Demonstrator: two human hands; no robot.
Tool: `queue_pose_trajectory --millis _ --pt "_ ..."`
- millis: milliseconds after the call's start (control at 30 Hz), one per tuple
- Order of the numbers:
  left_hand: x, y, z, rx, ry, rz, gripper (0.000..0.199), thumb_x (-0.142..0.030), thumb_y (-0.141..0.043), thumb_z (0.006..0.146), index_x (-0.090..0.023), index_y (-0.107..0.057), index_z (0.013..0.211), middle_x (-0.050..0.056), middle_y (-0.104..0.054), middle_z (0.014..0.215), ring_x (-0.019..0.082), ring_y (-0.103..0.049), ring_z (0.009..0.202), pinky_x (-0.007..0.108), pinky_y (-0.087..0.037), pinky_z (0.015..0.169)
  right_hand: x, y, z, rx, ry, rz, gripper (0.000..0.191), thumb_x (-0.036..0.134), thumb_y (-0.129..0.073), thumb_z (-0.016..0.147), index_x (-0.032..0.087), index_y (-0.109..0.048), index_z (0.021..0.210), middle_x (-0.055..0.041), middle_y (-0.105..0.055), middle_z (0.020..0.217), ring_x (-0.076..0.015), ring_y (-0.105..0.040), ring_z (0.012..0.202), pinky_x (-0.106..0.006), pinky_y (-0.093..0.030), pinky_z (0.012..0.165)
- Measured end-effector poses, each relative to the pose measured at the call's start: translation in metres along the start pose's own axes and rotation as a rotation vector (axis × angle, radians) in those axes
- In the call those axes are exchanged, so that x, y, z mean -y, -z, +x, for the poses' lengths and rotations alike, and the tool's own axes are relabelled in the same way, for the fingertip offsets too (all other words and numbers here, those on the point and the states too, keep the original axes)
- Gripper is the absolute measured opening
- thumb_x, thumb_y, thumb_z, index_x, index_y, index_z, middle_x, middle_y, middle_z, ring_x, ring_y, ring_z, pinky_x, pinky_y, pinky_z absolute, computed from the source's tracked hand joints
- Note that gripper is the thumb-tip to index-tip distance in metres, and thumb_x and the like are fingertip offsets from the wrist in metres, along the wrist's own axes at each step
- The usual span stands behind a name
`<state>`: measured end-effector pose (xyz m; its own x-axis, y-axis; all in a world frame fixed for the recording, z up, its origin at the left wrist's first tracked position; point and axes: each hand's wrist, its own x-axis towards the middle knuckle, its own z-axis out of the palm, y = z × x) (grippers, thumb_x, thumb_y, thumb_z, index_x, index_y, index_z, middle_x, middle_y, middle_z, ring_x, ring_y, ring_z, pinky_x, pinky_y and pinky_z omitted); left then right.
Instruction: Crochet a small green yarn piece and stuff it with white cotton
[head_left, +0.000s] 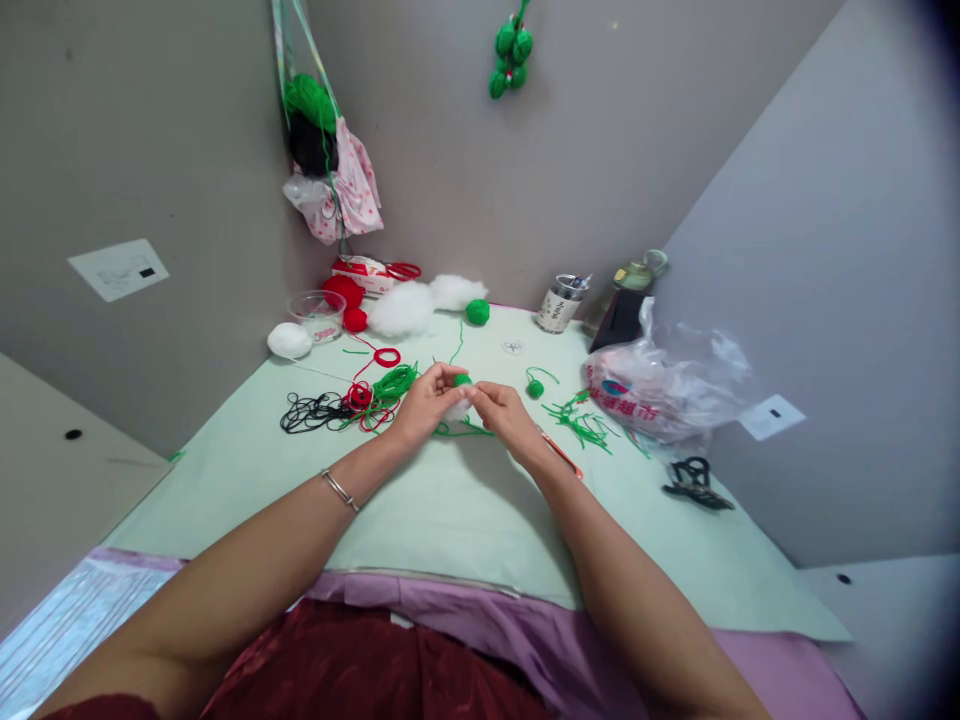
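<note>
Over the middle of the table my left hand [429, 400] is closed around a small green crocheted piece [462, 380]. White stuffing [457, 411] shows just below that piece, between my hands. The fingertips of my right hand [501, 408] are pinched together at the white stuffing, touching the edge of the green piece. Green yarn [465, 432] runs along the table beneath my hands. To the right lie a small green ball with a yarn tail [535, 388] and a pile of cut green yarn ends [585, 425].
Black cord [315, 412], green yarn strands [394, 382] and a red yarn ring [387, 357] lie left. Behind are stuffing [405, 308], a green ball [478, 312], a plastic tub [319, 318] and a pen holder [561, 303]. A plastic bag [660, 380] and a black hair claw [697, 482] are right.
</note>
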<state>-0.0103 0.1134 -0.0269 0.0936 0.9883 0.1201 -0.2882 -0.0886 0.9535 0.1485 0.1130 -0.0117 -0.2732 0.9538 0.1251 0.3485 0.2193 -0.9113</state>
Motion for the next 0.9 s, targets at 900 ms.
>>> queue_pose_trajectory --millis 900 --pt "0.014 0.003 0.003 -0.107 0.023 0.15 0.023 -0.035 -0.068 0.099 -0.015 -0.067 0.112 0.004 -0.07 0.098 0.016 -0.067 0.078 0.032 -0.059 0.071 0.006 -0.018 0.0 -0.14 0.014 -0.062 0.031 0.048 -0.053 0.084 0.023 -0.054 0.066 0.0063 -0.04 0.052 -0.0128 -0.034 0.053 -0.028 -0.026 0.053"
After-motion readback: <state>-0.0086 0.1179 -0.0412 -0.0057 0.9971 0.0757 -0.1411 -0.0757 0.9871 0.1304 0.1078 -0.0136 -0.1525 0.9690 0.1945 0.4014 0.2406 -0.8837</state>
